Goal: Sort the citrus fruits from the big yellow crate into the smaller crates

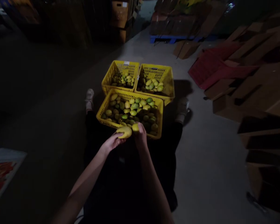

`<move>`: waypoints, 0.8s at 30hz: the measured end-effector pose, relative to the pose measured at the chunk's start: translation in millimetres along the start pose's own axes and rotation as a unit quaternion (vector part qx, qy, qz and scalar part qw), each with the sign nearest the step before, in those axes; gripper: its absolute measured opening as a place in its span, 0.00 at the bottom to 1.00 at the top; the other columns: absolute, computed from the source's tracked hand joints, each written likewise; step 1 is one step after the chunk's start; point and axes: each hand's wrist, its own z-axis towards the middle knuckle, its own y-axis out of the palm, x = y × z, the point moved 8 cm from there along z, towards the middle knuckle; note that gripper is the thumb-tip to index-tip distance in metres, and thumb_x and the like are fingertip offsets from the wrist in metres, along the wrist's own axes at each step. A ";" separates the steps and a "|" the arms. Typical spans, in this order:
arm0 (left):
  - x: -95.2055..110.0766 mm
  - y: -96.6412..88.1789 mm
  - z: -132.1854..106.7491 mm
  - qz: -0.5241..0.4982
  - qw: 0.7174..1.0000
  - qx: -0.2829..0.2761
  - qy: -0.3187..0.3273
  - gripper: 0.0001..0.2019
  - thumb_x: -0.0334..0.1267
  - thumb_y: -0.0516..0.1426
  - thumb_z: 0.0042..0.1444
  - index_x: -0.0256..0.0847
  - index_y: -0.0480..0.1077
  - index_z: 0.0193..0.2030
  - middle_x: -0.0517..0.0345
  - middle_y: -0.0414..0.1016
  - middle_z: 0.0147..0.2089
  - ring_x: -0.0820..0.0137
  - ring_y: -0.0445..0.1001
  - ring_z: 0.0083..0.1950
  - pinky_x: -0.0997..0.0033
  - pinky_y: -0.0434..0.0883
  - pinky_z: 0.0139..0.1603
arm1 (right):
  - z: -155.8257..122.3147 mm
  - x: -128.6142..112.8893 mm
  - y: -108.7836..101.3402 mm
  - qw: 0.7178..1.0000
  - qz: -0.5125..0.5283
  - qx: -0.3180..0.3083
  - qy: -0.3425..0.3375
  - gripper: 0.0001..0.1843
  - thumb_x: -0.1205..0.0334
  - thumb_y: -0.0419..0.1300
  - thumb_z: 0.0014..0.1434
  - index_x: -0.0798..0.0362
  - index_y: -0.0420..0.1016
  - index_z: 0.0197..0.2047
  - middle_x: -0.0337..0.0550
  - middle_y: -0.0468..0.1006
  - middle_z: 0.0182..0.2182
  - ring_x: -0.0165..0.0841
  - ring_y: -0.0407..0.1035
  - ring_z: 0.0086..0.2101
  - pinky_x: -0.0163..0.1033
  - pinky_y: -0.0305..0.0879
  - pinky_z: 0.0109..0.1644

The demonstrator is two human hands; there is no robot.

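Observation:
I sit on a dim concrete floor with my legs spread around a yellow plastic crate (102, 109) filled with green and yellow mangoes (133, 107). My left hand (114, 141) is closed around a yellow mango (124, 132) just above the crate's near edge. My right hand (140, 134) grips a smaller yellow mango (135, 127) right beside it. The two hands nearly touch.
Two more yellow crates stand behind the near one, the left crate (110, 74) holding small fruit, the right crate (168, 81) larger ones. Flattened cardboard boxes (254, 87) and a red sheet (212, 67) lie at right. A blue pallet (172, 39) with stacked boxes stands at the back.

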 end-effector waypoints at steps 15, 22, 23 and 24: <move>62.6 30.5 -7.1 -0.042 0.991 -0.032 0.122 0.27 0.58 0.43 0.60 0.39 0.67 0.52 0.52 0.75 0.39 0.71 0.74 0.37 0.68 0.74 0.43 | -2.5 -31.3 31.8 0.976 0.197 -0.033 0.086 0.18 0.45 0.60 0.47 0.49 0.63 0.32 0.31 0.69 0.23 0.26 0.67 0.23 0.29 0.58 0.19; 65.2 32.2 -3.0 -0.117 0.987 -0.026 0.104 0.22 0.54 0.47 0.60 0.36 0.69 0.36 0.53 0.73 0.31 0.71 0.74 0.35 0.69 0.74 0.40 | -13.0 -37.1 54.7 0.969 0.223 -0.034 0.097 0.19 0.42 0.58 0.49 0.49 0.64 0.31 0.33 0.73 0.24 0.29 0.70 0.24 0.31 0.59 0.20; 64.8 31.1 -2.4 -0.111 0.987 -0.020 0.111 0.22 0.54 0.47 0.59 0.36 0.69 0.35 0.54 0.73 0.31 0.71 0.74 0.35 0.68 0.74 0.40 | -15.7 -37.7 58.5 0.966 0.234 -0.051 0.093 0.18 0.44 0.60 0.48 0.49 0.64 0.31 0.32 0.73 0.24 0.28 0.69 0.24 0.31 0.60 0.20; 65.2 29.5 -2.3 -0.105 0.987 -0.013 0.125 0.21 0.54 0.48 0.59 0.37 0.68 0.35 0.54 0.73 0.31 0.71 0.74 0.36 0.68 0.75 0.41 | -18.1 -39.4 62.1 0.963 0.245 -0.072 0.085 0.16 0.48 0.62 0.47 0.49 0.64 0.31 0.31 0.72 0.24 0.27 0.68 0.24 0.31 0.60 0.21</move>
